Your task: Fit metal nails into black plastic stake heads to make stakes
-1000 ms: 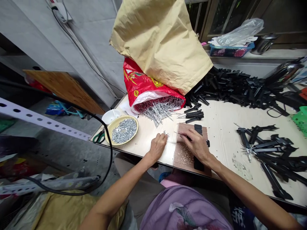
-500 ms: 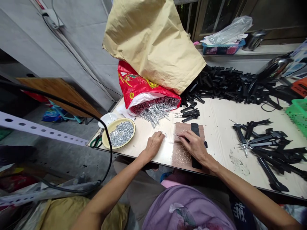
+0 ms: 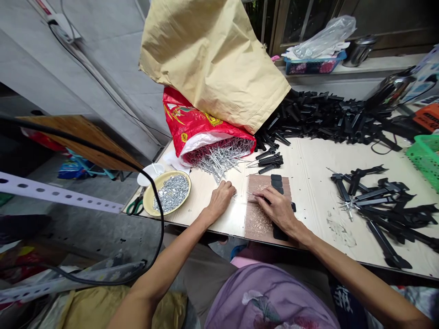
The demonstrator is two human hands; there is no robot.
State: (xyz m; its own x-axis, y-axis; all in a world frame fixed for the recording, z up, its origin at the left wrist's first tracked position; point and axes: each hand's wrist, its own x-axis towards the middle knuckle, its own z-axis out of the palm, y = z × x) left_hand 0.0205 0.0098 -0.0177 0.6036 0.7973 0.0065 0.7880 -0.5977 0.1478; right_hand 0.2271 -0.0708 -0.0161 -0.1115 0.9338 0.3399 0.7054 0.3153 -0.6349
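My left hand (image 3: pixel 221 199) rests knuckles-up on the pale table (image 3: pixel 312 169), fingers curled over a few small silver washers (image 3: pixel 235 194) by its fingertips. My right hand (image 3: pixel 277 209) lies on a brown board (image 3: pixel 258 219), pinching a thin silver nail (image 3: pixel 251 193) that points left. A black plastic part (image 3: pixel 280 234) lies under this hand. A spill of long nails (image 3: pixel 219 160) from a red bag (image 3: pixel 199 128) lies just beyond both hands.
A yellow dish of washers (image 3: pixel 169 192), a white bowl (image 3: pixel 148 171) and green scissors (image 3: pixel 134 206) sit at the table's left corner. Black parts heap at the back (image 3: pixel 329 116) and right (image 3: pixel 380 201). A tan sack (image 3: pixel 212 59) looms behind; a green basket (image 3: pixel 423 157) far right.
Both hands keep their places on the table; the left hand's fingers have shifted slightly toward the washers. The view has drifted a little to the right and down.
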